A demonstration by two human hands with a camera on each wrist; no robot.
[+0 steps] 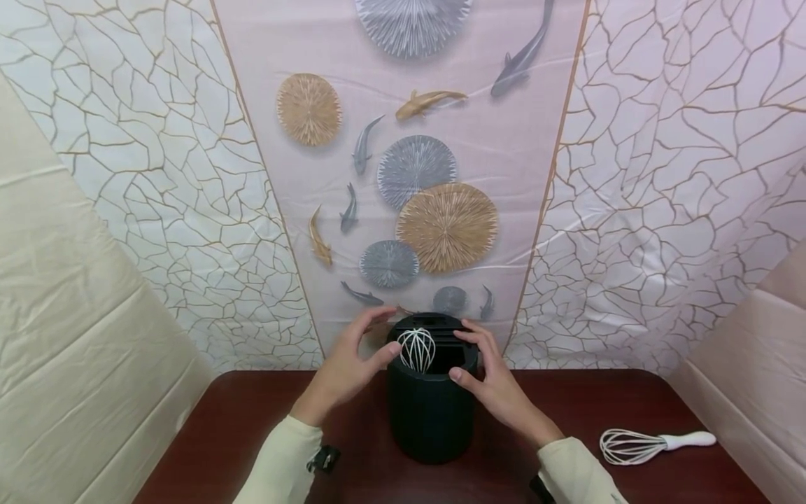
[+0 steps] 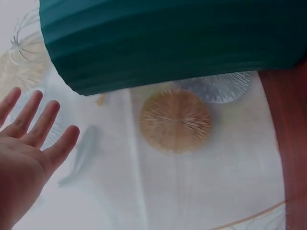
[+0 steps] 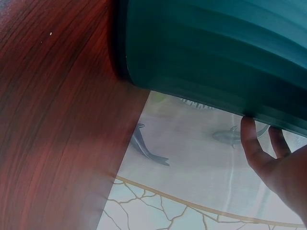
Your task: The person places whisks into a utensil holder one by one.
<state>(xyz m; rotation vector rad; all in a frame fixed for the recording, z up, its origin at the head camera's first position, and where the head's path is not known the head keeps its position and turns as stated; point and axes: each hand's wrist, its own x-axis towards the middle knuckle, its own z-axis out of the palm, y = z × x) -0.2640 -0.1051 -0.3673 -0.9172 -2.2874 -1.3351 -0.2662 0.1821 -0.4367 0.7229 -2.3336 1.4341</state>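
Observation:
A dark green utensil holder (image 1: 431, 420) with a slotted top stands on the table, and its ribbed side fills the upper part of both wrist views. A whisk (image 1: 417, 350) sits in its left opening, wire end up. My left hand (image 1: 346, 360) is spread at the holder's left side, thumb tip beside the whisk's wires; its fingers (image 2: 50, 115) are straight and apart from the holder in the left wrist view. My right hand (image 1: 497, 378) grips the right rim, thumb at the front and fingers farther back. In the right wrist view, fingertips (image 3: 248, 125) touch the holder's side.
A second whisk (image 1: 655, 446) with a white handle lies on the right of the reddish-brown table (image 1: 252, 420). Behind the table's back edge hangs a patterned cloth (image 1: 428, 161) with fish and round motifs. Pale panels (image 1: 75, 315) slope in at both sides.

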